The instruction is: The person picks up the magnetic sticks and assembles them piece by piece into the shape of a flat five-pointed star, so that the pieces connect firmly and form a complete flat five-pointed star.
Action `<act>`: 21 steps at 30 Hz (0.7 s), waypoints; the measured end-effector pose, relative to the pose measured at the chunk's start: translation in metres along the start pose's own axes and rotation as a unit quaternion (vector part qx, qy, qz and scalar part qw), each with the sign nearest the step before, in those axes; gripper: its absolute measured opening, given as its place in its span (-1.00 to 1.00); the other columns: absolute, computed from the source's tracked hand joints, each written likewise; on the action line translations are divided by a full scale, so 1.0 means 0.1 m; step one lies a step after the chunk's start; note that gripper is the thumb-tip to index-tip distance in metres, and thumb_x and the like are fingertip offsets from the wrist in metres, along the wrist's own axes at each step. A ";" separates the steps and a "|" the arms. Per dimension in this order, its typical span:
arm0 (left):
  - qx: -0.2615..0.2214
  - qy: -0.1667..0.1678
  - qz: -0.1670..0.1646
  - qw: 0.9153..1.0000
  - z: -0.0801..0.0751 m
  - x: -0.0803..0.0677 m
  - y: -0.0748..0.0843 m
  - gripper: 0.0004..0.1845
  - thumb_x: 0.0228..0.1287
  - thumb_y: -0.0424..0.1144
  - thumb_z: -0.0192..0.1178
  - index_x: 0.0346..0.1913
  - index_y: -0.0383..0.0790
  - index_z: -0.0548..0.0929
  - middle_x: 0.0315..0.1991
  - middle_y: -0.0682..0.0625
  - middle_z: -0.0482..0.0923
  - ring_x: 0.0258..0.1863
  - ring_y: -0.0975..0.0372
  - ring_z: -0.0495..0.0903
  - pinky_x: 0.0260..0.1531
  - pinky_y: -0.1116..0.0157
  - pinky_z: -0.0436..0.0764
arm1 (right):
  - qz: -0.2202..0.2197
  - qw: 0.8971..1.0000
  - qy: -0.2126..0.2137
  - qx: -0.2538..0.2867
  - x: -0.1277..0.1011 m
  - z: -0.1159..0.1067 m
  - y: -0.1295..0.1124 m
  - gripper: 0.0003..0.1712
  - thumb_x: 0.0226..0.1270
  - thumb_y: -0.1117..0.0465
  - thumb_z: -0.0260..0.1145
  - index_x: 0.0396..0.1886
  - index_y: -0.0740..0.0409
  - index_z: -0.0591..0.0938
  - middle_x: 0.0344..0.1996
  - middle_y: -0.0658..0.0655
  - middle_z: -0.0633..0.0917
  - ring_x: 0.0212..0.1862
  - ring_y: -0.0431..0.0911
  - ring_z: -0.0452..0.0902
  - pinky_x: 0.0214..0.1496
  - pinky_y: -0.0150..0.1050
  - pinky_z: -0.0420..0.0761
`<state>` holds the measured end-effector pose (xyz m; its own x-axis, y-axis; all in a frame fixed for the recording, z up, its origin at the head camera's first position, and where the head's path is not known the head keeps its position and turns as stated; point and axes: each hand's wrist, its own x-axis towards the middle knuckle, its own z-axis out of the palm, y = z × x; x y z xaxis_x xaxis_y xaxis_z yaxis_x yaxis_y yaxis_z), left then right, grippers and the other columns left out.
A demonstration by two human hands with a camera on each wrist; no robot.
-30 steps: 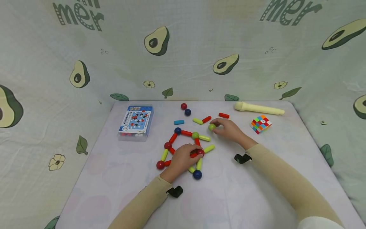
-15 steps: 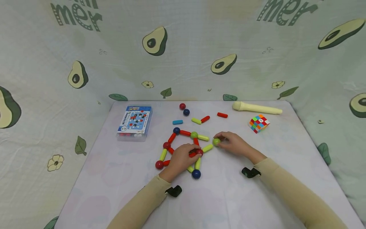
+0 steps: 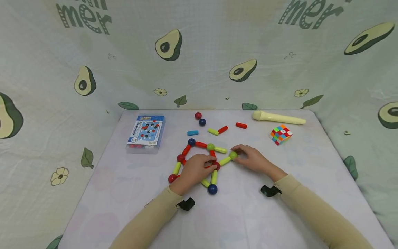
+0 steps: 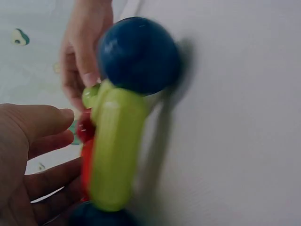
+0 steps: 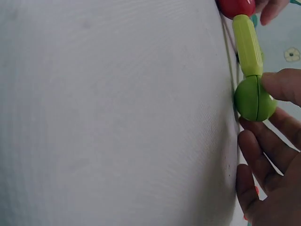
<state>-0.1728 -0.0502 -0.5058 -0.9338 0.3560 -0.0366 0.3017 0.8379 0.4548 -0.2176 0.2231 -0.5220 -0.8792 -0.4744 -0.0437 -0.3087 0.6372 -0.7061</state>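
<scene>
A flat frame of magnetic rods and balls lies mid-table. My right hand (image 3: 250,159) pinches a green ball (image 5: 254,99) between thumb and fingers; the ball meets the end of a yellow-green rod (image 5: 248,44). That rod's other end joins a red ball (image 3: 216,166). My left hand (image 3: 194,169) lies over the frame, its thumb and fingertips loosely spread around the red ball with a small gap in the left wrist view. Close to the left hand are a dark blue ball (image 4: 139,55) and a yellow-green rod (image 4: 117,148). Part of the frame is hidden under this hand.
Behind the frame lie a blue rod (image 3: 192,132), a loose red ball (image 3: 198,116), a dark blue ball (image 3: 202,122) and several short rods. A plastic box (image 3: 146,134) stands left; a puzzle cube (image 3: 281,134) and a pale yellow microphone-shaped stick (image 3: 278,118) lie right.
My right hand has brought the green ball toward me, then left onto the yellow-green rod's free end. My left hand has shifted slightly left, its fingers loosening around the red ball.
</scene>
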 end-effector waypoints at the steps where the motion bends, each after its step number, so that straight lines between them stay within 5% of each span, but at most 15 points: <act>1: 0.010 0.000 0.004 1.000 -0.05 0.02 0.01 -0.60 0.33 0.07 0.36 0.20 0.15 0.72 -0.04 0.18 0.71 -0.04 0.25 0.59 -0.04 0.30 0.62 | 0.003 1.000 0.002 0.003 0.00 0.00 0.00 -0.54 0.41 0.11 0.40 0.25 0.07 0.57 0.12 0.05 0.66 0.19 0.01 0.55 0.32 0.10 0.46; 5: 0.060 0.000 0.036 0.998 -0.25 0.17 0.04 -0.59 0.33 0.04 0.37 0.20 0.10 0.72 -0.07 0.15 0.72 -0.08 0.24 0.61 -0.10 0.31 0.62 | 0.007 1.000 0.010 0.022 0.00 0.03 0.01 -0.54 0.39 0.12 0.41 0.23 0.10 0.57 0.11 0.06 0.65 0.17 0.00 0.56 0.30 0.08 0.48; 11: 0.104 -0.037 0.070 0.991 -0.41 0.51 0.11 -0.58 0.34 -0.03 0.38 0.23 0.04 0.69 0.09 0.10 0.67 0.06 0.21 0.56 0.08 0.27 0.58 | -0.002 1.000 0.015 0.023 0.01 0.05 0.04 -0.57 0.40 0.13 0.40 0.20 0.11 0.58 0.10 0.05 0.65 0.16 -0.01 0.56 0.29 0.05 0.50; 17: 0.122 -0.097 0.092 0.983 -0.37 0.81 0.12 -0.59 0.35 -0.07 0.37 0.24 0.07 0.69 0.18 0.12 0.64 0.19 0.20 0.53 0.26 0.20 0.48 | -0.005 0.999 0.022 0.032 -0.01 0.06 0.04 -0.60 0.40 0.12 0.40 0.19 0.05 0.61 0.09 0.02 0.65 0.15 -0.04 0.56 0.28 0.05 0.51; 21: 0.117 -0.120 0.103 0.980 -0.28 0.92 0.09 -0.63 0.36 -0.10 0.36 0.21 0.07 0.71 0.09 0.14 0.67 0.03 0.26 0.57 0.14 0.28 0.54 | -0.012 0.999 0.024 0.034 -0.02 0.06 0.04 -0.60 0.42 0.13 0.39 0.21 0.01 0.62 0.12 0.00 0.64 0.16 -0.05 0.55 0.30 0.04 0.50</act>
<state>-0.2619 -0.0217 -0.4800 -0.7846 0.5915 -0.1860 0.5415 0.7998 0.2591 -0.2150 0.2234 -0.5289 -0.8883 -0.4592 0.0067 -0.3067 0.5824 -0.7529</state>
